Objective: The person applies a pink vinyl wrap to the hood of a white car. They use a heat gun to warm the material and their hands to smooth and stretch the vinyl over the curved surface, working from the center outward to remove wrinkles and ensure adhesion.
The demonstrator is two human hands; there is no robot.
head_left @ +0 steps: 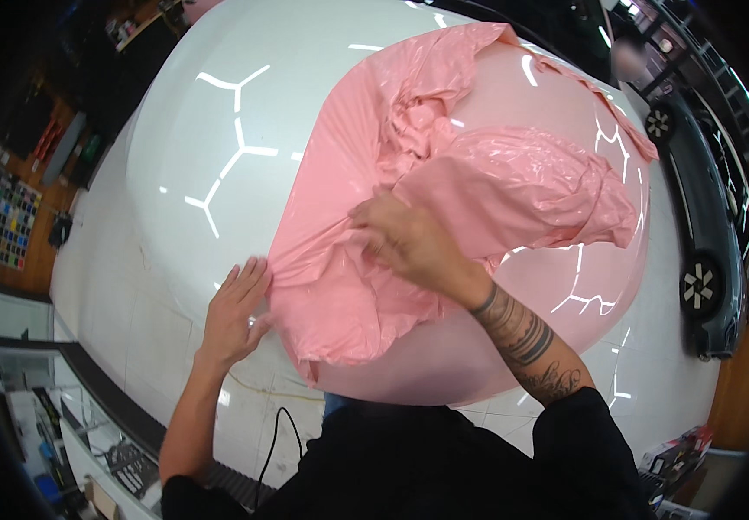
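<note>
Pink film lies loose and crumpled across a big glossy curved panel, white at left, pinkish under and right of the film. Film bunched in deep folds near the middle, a second rumpled flap toward the right, lower left corner hanging at the panel's near edge. Left hand at the film's left edge, fingers extended and close together, thumb set apart, hand wide, no clear grip. Right hand over the film's middle, fingers bent and motion-blurred, right at the folds; cannot tell if it's pinching film or just touching. Right forearm tattooed, black sleeves. Around: pale tiled floor, dark car at right, black cable below, colour swatch board far left.
</note>
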